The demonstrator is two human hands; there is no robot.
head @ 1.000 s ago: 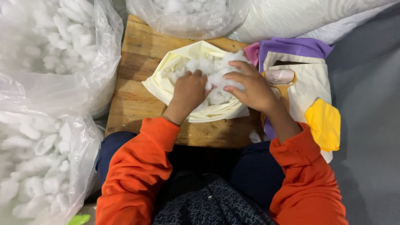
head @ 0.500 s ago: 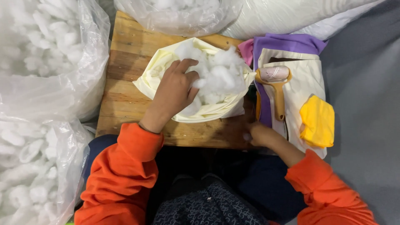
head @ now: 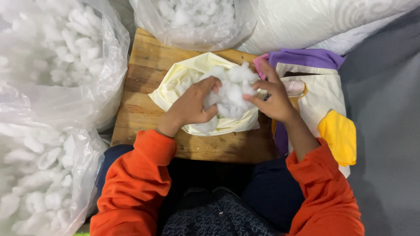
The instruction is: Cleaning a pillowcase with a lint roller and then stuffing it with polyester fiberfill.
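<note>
Head view looks straight down on a person in orange sleeves seated at a small wooden table [head: 144, 109]. On it lies a pale yellow fabric cover [head: 175, 89], its mouth open toward the person, with a heap of white stuffing [head: 232, 89] bulging out of it. The left hand [head: 192, 105] curls around a clump of that stuffing at the opening, fingers closed into the fluff and knuckles up. The right hand [head: 271, 98] comes in from the other side, thumb and fingertips pinched on the same white mass, palm turned toward the left hand. Both hands grip stuffing; neither is empty.

How far along? As a judgement: the cover looks partly filled. A good amount of stuffing sits inside or at the mouth, but a big tuft rides above the rim and the near edge of the fabric lies flat and slack on the table, so packing seems unfinished and the opening is not closed.

Plenty of supply stands around: one clear plastic bag [head: 61, 57] of stuffing at the left, another [head: 39, 175] lower left by the knee, and a third [head: 192, 22] at the far edge of the table. To the right lies a stack of cloth pieces: purple [head: 306, 57], cream [head: 323, 91] and a yellow piece [head: 339, 135], all flat and unfilled as far as can be seen.
</note>
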